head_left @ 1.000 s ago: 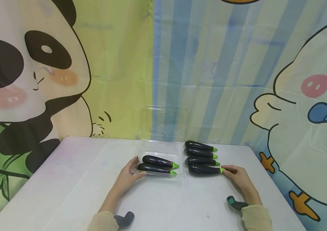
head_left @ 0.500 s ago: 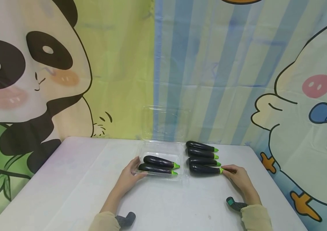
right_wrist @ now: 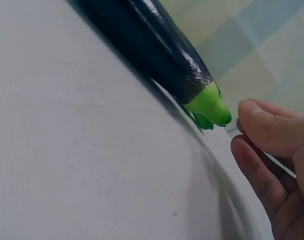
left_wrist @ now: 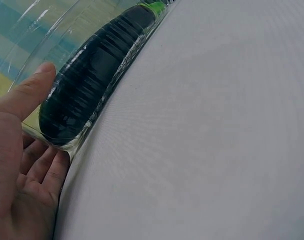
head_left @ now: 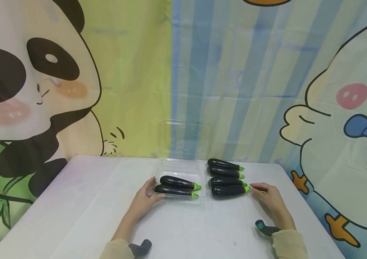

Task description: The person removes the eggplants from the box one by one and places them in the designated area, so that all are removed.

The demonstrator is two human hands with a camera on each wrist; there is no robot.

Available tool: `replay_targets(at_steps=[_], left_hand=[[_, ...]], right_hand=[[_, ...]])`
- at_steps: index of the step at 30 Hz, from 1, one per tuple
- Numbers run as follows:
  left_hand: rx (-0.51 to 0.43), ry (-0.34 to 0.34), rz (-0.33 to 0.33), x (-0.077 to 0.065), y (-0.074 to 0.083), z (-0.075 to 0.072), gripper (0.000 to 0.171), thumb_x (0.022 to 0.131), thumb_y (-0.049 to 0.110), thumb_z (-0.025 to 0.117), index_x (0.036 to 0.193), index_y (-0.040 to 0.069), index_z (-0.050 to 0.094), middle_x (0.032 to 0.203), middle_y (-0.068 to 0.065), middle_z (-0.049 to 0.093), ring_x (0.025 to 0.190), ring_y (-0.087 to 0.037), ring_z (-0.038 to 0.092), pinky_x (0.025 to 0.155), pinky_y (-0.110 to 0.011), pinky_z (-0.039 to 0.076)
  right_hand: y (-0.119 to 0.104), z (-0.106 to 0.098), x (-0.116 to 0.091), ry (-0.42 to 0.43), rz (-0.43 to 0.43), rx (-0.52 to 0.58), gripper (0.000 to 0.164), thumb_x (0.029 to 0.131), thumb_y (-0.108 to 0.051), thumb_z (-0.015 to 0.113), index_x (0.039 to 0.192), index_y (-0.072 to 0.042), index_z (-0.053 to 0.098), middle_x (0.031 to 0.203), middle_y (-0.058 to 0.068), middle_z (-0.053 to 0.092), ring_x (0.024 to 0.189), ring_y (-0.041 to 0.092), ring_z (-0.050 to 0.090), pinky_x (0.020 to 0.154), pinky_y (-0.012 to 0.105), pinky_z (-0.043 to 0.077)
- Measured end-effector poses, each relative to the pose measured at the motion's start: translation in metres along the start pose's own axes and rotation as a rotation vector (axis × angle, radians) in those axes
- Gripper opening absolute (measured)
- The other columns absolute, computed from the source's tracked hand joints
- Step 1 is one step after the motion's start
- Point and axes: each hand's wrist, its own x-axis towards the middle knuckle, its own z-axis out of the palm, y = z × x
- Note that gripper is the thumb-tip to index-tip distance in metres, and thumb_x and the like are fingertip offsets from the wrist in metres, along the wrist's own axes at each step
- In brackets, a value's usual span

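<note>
In the head view, a hinged clear plastic box (head_left: 183,200) lies with its lid raised at the back. Two dark eggplants (head_left: 178,182) with green stems lie side by side inside it. My left hand (head_left: 143,199) grips the box's front left corner, its thumb (left_wrist: 34,90) on the wall beside an eggplant (left_wrist: 92,75) and other fingers below. Several more eggplants (head_left: 225,172) lie in a row right of the box. My right hand (head_left: 271,201) is just right of the front eggplant (head_left: 229,190), a small gap from its green stem (right_wrist: 212,107), holding nothing.
The white table (head_left: 190,230) ends at the back against a printed curtain (head_left: 138,72). The raised lid (head_left: 185,138) stands upright near that back edge. Dark wrist-worn devices (head_left: 265,228) sit at both wrists.
My right fingers have come off the front eggplant's stem. That stem end has shifted slightly back toward the neighbouring eggplant. The left hand keeps its place on the box.
</note>
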Motion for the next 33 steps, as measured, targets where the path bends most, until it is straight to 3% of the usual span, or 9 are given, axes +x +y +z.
replay_targets(at_steps=[6,17,26,33], left_hand=[[0.009,0.004,-0.006,-0.002,0.0,-0.003,0.1,0.07,0.058,0.075,0.15,0.02,0.027,0.154,-0.004,0.034,0.141,-0.024,0.035,0.111,-0.05,0.037],[0.004,-0.016,0.004,0.001,-0.002,0.0,0.101,0.071,0.058,0.074,0.15,0.019,0.026,0.154,-0.006,0.033,0.141,-0.026,0.034,0.112,-0.05,0.035],[0.009,-0.007,-0.012,0.001,-0.006,0.001,0.104,0.069,0.061,0.074,0.15,0.019,0.025,0.154,-0.006,0.033,0.141,-0.026,0.033,0.114,-0.048,0.032],[0.009,0.0,-0.002,0.001,-0.006,0.003,0.102,0.07,0.059,0.074,0.15,0.017,0.026,0.154,-0.007,0.033,0.141,-0.026,0.033,0.113,-0.048,0.034]], right_hand=[[-0.014,-0.003,-0.002,0.057,-0.145,0.032,0.032,0.089,-0.025,0.067,0.116,-0.008,0.068,0.117,0.013,0.067,0.115,0.032,0.059,0.096,0.047,0.051],[-0.07,0.001,-0.009,0.017,-0.251,0.137,0.036,0.088,-0.023,0.069,0.118,-0.005,0.065,0.116,0.012,0.068,0.108,0.028,0.063,0.091,0.036,0.055],[-0.118,0.03,-0.011,-0.058,-0.386,0.217,0.037,0.085,-0.023,0.071,0.118,-0.007,0.065,0.115,0.013,0.068,0.103,0.024,0.067,0.086,0.027,0.057],[-0.145,0.056,-0.006,-0.124,-0.377,0.231,0.036,0.084,-0.017,0.072,0.118,-0.008,0.066,0.116,0.01,0.067,0.102,0.023,0.067,0.082,0.022,0.057]])
